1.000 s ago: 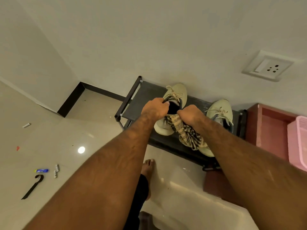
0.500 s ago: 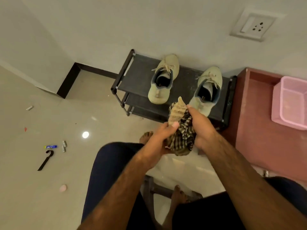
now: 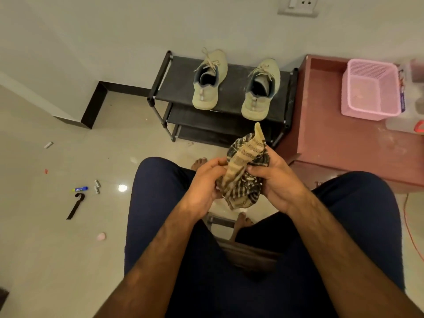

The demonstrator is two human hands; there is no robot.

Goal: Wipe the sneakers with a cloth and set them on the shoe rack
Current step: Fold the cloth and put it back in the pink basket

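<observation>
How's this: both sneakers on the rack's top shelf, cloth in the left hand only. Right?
Wrong on the hands: head view shows left hand and right hand both gripping the cloth. Sneakers do sit on the top shelf of the shoe rack.

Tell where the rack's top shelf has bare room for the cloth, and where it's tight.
Free on the shoe rack top shelf: the patch between its left rail and the left sneaker, and the strip between it and the right sneaker. Crowded: right sneaker to right rail. The cloth likely fits either.
</observation>
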